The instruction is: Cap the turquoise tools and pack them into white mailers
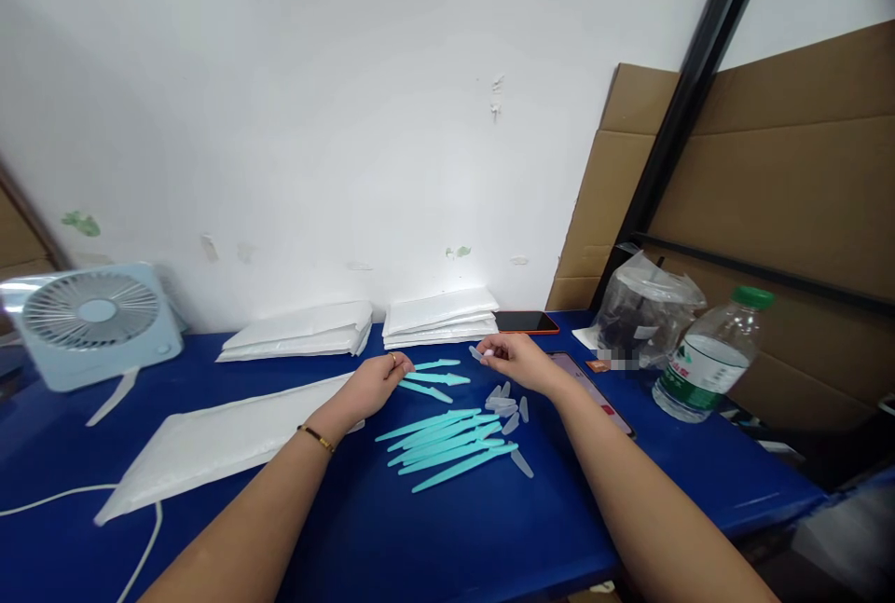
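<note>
My left hand (381, 381) is closed on the handle ends of a few teal eyebrow razors (458, 380), their blade ends fanned out to the right. Between the fingertips of my right hand (514, 359) is a small translucent blade cap (475, 353), apart from the razors. On the table just below lie several more teal eyebrow razors (437, 443), side by side and slanting up to the right. Several loose translucent caps (504, 404) are scattered beside their blade ends, and another cap (521, 464) lies lower down.
A white padded envelope (210, 431) lies flat at left, with two envelope stacks (300, 331) (440, 319) against the wall. A light blue fan (98, 323) stands far left. Phones (528, 322) (594, 393), a bagged cup (640, 309) and a water bottle (713, 361) occupy the right.
</note>
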Motion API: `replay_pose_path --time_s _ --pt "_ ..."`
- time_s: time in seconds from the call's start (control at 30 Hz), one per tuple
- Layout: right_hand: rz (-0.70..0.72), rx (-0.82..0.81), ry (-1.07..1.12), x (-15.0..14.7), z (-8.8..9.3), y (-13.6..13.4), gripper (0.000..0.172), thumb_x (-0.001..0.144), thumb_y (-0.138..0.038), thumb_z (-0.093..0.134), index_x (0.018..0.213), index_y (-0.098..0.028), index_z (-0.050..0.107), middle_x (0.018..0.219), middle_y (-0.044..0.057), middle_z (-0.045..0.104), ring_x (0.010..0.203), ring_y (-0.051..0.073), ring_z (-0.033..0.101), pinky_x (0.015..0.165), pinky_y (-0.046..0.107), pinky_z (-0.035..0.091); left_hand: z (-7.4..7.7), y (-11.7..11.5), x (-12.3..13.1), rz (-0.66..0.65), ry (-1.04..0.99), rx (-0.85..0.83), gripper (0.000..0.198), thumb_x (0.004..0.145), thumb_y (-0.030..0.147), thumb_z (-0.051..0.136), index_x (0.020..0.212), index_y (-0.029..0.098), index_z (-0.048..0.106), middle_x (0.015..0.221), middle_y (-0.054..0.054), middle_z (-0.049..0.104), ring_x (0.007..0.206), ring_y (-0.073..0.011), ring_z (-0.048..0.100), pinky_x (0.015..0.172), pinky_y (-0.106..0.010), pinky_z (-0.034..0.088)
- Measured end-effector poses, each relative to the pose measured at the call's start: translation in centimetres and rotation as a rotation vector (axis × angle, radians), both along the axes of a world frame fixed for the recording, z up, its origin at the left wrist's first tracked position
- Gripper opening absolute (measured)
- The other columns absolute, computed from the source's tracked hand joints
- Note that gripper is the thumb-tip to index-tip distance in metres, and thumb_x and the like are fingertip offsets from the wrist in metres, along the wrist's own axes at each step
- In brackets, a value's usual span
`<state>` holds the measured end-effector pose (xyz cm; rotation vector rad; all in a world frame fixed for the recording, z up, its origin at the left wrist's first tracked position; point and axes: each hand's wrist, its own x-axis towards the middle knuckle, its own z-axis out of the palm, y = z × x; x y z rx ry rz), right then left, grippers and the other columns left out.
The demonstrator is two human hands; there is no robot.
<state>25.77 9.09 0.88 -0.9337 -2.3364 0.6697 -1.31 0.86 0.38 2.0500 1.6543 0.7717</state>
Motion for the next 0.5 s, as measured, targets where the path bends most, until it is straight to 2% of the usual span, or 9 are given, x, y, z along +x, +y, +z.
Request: replay_pose_path --time_s 0.1,0.23,0.5 --pt "0.004 0.124 0.008 -0.18 0.59 -0.64 0.013 0.077 -0.023 0.054 0.082 -0.017 0.064 0.072 0.002 0.06 0.06 0.011 0.052 0.055 0.022 0.039 0.0 0.25 -0.1 0.074 -0.015 0.018 0.037 0.085 0.044 0.031 0.084 0.019 0.059 0.086 -0.003 0.065 0.081 -0.0172 0.058 0.074 -0.025 0.041" --pt "0.05 0.267 0.007 -0.54 0.72 -1.12 0.012 0.074 -0.014 0.054 0.079 -0.018 0.065 0.074 0.002 0.059 0.063 0.012 0.054 0.058 0.021 0.04 0.17 0.38 -0.19 0.144 -0.02 -0.008 0.041 0.084 0.045 0.03 0.083 0.018 0.061 0.083 -0.004 0.066 0.077 -0.0188 0.059 0.072 -0.027 0.043" --pt "0.059 0.557 -0.132 -0.96 0.04 -0.76 0.019 0.076 -0.011 0.053 0.084 -0.019 0.067 0.075 0.003 0.06 0.068 0.013 0.054 0.062 0.021 0.038 0.76 0.03 0.12 0.134 -0.073 -0.031 0.046 0.08 0.051 0.031 0.08 0.017 0.062 0.081 -0.005 0.065 0.076 -0.0195 0.058 0.072 -0.028 0.043"
